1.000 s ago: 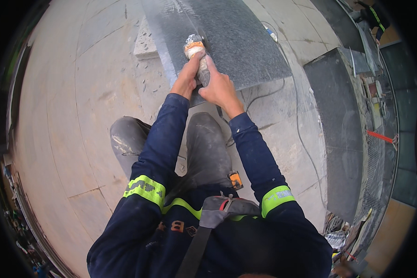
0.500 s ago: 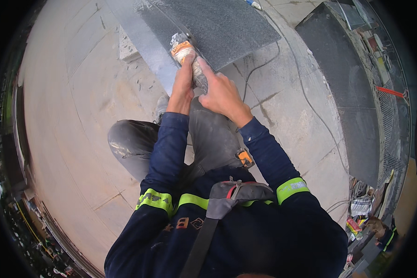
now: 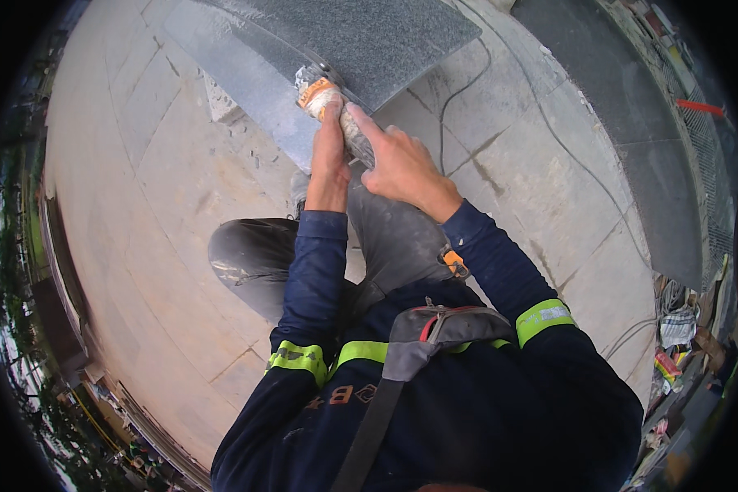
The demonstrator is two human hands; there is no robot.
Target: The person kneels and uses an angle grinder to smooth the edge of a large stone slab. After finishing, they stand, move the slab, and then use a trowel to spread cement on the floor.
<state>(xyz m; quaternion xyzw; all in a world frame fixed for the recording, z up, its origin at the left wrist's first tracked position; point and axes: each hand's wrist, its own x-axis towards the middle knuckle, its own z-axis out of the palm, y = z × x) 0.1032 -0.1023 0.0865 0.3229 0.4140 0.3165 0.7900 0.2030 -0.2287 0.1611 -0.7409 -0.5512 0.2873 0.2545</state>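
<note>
Both my hands grip a dusty angle grinder (image 3: 323,97) with an orange band, its head resting at a line across a dark grey stone slab (image 3: 402,41). My left hand (image 3: 330,160) is wrapped round the grinder's body from the left. Closed on its rear part is my right hand (image 3: 402,164), with the index finger laid along the body. Pale dust coats the near left strip of the slab. The grinder's disc is mostly hidden by its head.
A pale block (image 3: 221,100) sits under the slab's left side. A dark cable (image 3: 541,119) runs across the paved floor (image 3: 156,246). Dark slabs (image 3: 623,107) line the right side, beside a red bar (image 3: 700,107). Bags and scraps lie at the lower right.
The whole view has shifted, so the slab sits slightly higher and farther left. Both hands keep their grip on the angle grinder, which remains at the line on the slab.
</note>
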